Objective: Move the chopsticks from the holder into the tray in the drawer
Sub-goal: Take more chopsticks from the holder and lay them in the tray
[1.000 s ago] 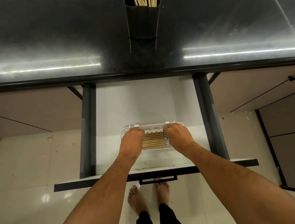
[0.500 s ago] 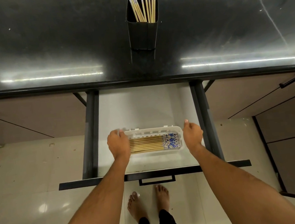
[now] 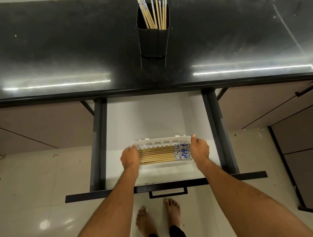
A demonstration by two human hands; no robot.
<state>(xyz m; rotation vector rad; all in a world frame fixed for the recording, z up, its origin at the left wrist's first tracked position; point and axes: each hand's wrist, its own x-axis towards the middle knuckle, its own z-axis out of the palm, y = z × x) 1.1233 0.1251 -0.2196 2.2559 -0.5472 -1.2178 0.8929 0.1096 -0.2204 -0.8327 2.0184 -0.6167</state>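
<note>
Head view, logged by me from the remote station. Left hand (image 3: 130, 158): gripped the left end of the white tray (image 3: 161, 141), thumb on the far rim, fingers curled over the edge. Right hand (image 3: 200, 149): gripped the right end of the same tray in the same way, thumb at the far corner. Both forearms ran in from 6 o'clock.

Tray: sat on the white floor of the open drawer (image 3: 157, 118), toward its near end, long side running 9 to 3 o'clock, level as far as I could tell. Whether it rested on the drawer floor or was lifted clear, I could not tell.

Chopsticks in the tray (image 3: 160, 155): a flat row lying side by side, blue-and-white patterned ends at 3 o'clock, plain wooden tips at 9 o'clock under the left hand.

Holder (image 3: 154, 38): black, upright on the dark countertop (image 3: 45, 53) at 12 o'clock from the tray, well apart from it.

Chopsticks in the holder (image 3: 156, 6): several standing, patterned ends up, fanned slightly.

Drawer front with black handle (image 3: 167, 192): at 6 o'clock of the tray. Bare feet (image 3: 158, 219): on the pale tiled floor (image 3: 32, 192) below it.
</note>
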